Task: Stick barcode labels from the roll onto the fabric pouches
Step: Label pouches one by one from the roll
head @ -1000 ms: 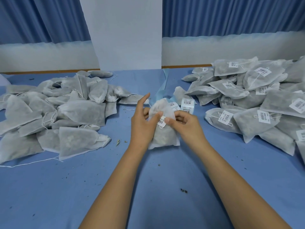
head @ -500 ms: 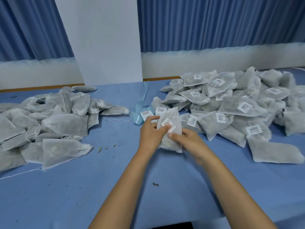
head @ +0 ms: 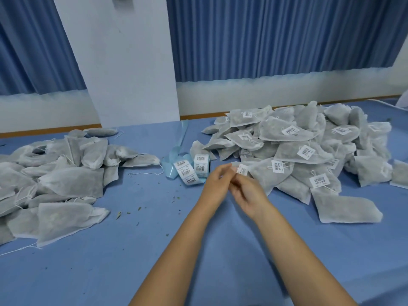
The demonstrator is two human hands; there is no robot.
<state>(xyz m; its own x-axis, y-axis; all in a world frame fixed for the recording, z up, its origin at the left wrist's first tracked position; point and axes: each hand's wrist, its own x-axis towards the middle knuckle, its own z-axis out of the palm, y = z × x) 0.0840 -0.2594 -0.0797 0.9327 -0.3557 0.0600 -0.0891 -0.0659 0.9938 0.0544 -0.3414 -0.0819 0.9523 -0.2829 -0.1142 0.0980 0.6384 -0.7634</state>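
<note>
Lying heaped at the frame's left are plain pouches [head: 70,186]. The label roll [head: 199,165] sits centre, its barcode print too small to read. My left hand [head: 217,184] and right hand [head: 250,195] meet just beside the labelled pouches [head: 304,151] at right, too blurred to tell their grip.

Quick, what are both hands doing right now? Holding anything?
Left hand: open, fingers straight, holding nothing.
Right hand: fingers curled and blurred; cannot tell whether it holds anything.
</note>
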